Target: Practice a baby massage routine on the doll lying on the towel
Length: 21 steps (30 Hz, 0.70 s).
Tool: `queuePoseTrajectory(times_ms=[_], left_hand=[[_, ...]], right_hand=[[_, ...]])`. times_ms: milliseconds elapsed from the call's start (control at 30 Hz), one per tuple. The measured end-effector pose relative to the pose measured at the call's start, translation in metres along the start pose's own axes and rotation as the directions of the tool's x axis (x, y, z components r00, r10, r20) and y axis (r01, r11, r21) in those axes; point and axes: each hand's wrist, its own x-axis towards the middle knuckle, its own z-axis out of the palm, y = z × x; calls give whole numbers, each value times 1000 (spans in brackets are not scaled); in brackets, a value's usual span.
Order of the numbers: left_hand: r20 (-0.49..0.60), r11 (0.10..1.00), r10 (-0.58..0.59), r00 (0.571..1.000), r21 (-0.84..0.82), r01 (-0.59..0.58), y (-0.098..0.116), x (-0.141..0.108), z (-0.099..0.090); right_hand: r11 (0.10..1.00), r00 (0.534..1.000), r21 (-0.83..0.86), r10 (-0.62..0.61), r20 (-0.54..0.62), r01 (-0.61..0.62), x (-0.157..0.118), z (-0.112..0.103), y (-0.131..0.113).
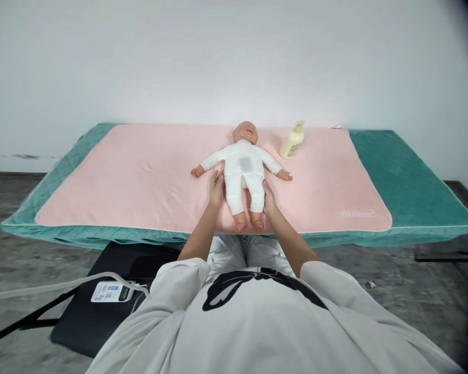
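A baby doll (244,171) in a white suit lies on its back on a pink mat (140,182), its head toward the wall and its feet toward me. Both its arms are spread out to the sides. My left hand (217,188) rests beside the doll's hip on the left, palm turned inward, fingers stretched out. On the other side, my right hand (269,197) lies along the doll's thigh, its fingers partly hidden behind the leg. Neither hand is closed around the doll. A cream pump bottle (292,142) stands to the right of the doll's head.
The mat covers most of a table with a green quilted cover (398,176). Behind it rises a white wall (218,62). Below the left front edge are a black chair (89,322), a pale cable (54,287) and a labelled card (112,292).
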Motion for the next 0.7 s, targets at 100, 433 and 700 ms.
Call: queuePoseTrajectory(times_ms=[100, 433, 700], left_hand=[[0, 999, 24, 1000, 25, -24, -4, -1, -4], [-221, 955, 263, 939, 196, -221, 18, 34, -3], [12, 970, 180, 984, 165, -179, 74, 163, 56]], right_hand=[[1000, 1000, -1, 1, -16, -1, 6, -11, 13], [955, 936, -87, -296, -190, 284, 77, -22, -5], [989, 967, -131, -101, -235, 72, 208, 39, -52]])
